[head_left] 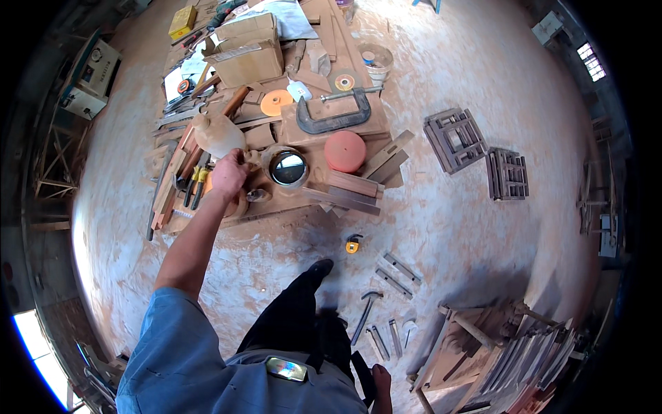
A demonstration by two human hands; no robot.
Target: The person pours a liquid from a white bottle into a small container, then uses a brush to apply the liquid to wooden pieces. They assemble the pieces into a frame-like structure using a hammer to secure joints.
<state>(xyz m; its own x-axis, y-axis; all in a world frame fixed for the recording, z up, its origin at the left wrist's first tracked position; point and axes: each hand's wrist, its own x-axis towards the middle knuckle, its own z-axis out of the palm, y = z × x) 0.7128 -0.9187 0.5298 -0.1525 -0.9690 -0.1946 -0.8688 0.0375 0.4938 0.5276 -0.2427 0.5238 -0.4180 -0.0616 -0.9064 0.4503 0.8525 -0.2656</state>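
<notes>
The left hand reaches over the near left part of a low, dusty wooden work surface. Its fingers are bent and partly closed, beside a rounded, dusty, whitish plastic jug; whether they grip the jug, or something small, I cannot tell. Just to the right of this hand stands a round, pale-rimmed container, uncovered, with a dark, shining inside. To the left lie pliers with yellow-and-black handles.

The right hand hangs low, near the body, with fingers curled; it is too dark there to tell what it holds.

As for progress, I judge that some work is already done: two brown wooden lattice frames on the far right floor look joined. Other pieces seem left over: narrow grey bars lie loose on the near floor, not fitted to anything, near a claw hammer and a yellow tape measure. How much remains, I cannot tell.
</notes>
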